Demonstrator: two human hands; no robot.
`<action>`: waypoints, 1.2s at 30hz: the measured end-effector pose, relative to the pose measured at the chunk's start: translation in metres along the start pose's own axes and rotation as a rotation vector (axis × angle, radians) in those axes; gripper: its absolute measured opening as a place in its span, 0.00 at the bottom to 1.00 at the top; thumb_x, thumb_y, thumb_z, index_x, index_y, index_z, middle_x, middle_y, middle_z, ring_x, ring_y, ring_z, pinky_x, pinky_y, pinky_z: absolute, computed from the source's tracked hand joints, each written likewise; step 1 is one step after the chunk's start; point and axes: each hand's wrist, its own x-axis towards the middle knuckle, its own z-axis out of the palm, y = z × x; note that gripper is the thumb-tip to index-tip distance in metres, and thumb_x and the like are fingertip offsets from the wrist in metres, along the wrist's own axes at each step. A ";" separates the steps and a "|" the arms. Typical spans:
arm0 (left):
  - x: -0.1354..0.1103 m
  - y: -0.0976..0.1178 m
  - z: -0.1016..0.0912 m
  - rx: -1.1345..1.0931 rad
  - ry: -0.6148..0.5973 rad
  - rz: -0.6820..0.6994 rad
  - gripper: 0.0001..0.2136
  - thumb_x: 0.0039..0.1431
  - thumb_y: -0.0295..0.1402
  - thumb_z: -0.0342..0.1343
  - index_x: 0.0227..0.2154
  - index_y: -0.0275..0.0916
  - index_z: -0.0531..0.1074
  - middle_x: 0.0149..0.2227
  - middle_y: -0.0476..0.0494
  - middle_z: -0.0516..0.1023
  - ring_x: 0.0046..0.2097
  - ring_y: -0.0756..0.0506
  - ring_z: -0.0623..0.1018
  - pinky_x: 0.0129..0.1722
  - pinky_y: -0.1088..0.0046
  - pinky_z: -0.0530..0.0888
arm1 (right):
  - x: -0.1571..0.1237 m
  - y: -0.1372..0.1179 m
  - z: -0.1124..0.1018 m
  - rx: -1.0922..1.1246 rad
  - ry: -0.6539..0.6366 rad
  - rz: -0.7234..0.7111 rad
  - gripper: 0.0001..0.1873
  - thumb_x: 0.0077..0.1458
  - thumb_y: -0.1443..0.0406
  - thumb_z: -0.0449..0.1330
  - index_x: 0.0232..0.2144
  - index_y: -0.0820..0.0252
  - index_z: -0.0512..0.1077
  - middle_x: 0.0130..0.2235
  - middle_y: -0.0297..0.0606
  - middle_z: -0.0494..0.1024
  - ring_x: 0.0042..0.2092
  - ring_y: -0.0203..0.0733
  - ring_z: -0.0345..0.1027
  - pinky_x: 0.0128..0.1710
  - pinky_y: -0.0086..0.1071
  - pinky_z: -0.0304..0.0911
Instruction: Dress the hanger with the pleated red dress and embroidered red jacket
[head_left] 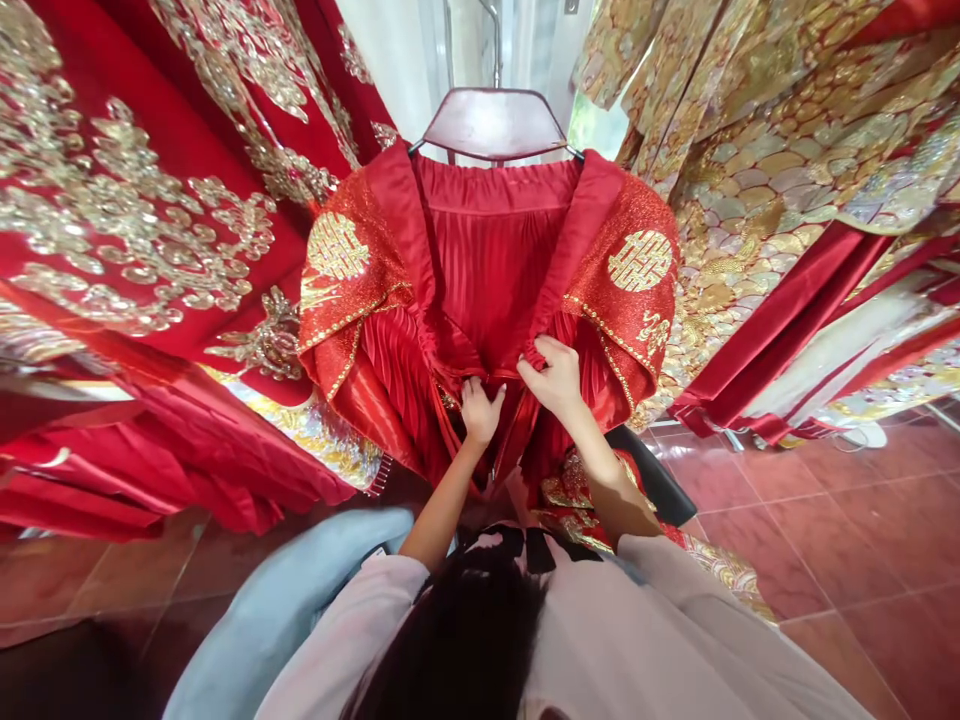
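A red jacket (630,270) with gold sequin emblems hangs on a dark wooden hanger (495,122) straight ahead, open at the front over a red pleated skirt (487,260). My left hand (480,410) is closed on the cloth at the jacket's front, low in the middle. My right hand (553,378) is closed on the right front edge of the jacket, just above and to the right of my left hand. Both hands almost touch.
Red garments with gold embroidery (150,230) hang close on the left. Gold-patterned garments (787,170) with red satin bands hang on the right. Red floor tiles (847,540) show at lower right. A pale blue cloth (285,600) lies at lower left.
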 end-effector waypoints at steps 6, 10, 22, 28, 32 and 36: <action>-0.031 -0.018 0.010 0.085 -0.129 0.095 0.11 0.63 0.26 0.47 0.31 0.33 0.75 0.40 0.37 0.75 0.47 0.42 0.73 0.48 0.68 0.70 | -0.034 0.004 0.011 -0.181 0.311 0.062 0.11 0.56 0.60 0.54 0.25 0.59 0.62 0.28 0.37 0.68 0.32 0.38 0.63 0.35 0.32 0.59; -0.066 -0.021 -0.003 0.128 -0.183 0.100 0.09 0.61 0.26 0.50 0.31 0.33 0.75 0.39 0.38 0.74 0.45 0.44 0.73 0.44 0.71 0.70 | -0.091 0.008 0.026 -0.260 0.468 0.039 0.08 0.57 0.63 0.55 0.37 0.61 0.67 0.37 0.43 0.73 0.42 0.43 0.66 0.44 0.38 0.61; -0.099 -0.006 -0.022 0.210 -0.270 0.076 0.09 0.62 0.25 0.49 0.34 0.34 0.75 0.39 0.40 0.72 0.44 0.44 0.71 0.39 0.73 0.69 | -0.152 0.011 0.057 -0.353 -0.242 0.292 0.10 0.58 0.66 0.56 0.25 0.62 0.72 0.29 0.39 0.75 0.33 0.39 0.67 0.34 0.30 0.58; -0.100 -0.002 -0.024 0.215 -0.252 0.065 0.10 0.62 0.24 0.48 0.34 0.35 0.75 0.39 0.39 0.72 0.43 0.44 0.71 0.39 0.73 0.69 | -0.147 0.005 0.046 -0.376 -0.291 0.282 0.10 0.58 0.65 0.56 0.26 0.62 0.73 0.30 0.38 0.76 0.33 0.39 0.68 0.33 0.30 0.57; -0.102 -0.003 -0.020 0.205 -0.248 0.071 0.10 0.62 0.24 0.48 0.34 0.35 0.75 0.41 0.39 0.72 0.45 0.44 0.71 0.43 0.72 0.69 | -0.147 0.008 0.046 -0.328 -0.343 0.342 0.08 0.58 0.66 0.56 0.31 0.62 0.74 0.33 0.39 0.77 0.34 0.38 0.70 0.33 0.28 0.57; -0.104 0.000 -0.020 0.211 -0.255 0.064 0.10 0.62 0.24 0.48 0.33 0.35 0.75 0.39 0.39 0.72 0.43 0.44 0.71 0.41 0.72 0.69 | -0.143 0.008 0.041 -0.315 -0.358 0.413 0.10 0.58 0.63 0.56 0.29 0.62 0.74 0.31 0.39 0.77 0.32 0.37 0.69 0.31 0.28 0.57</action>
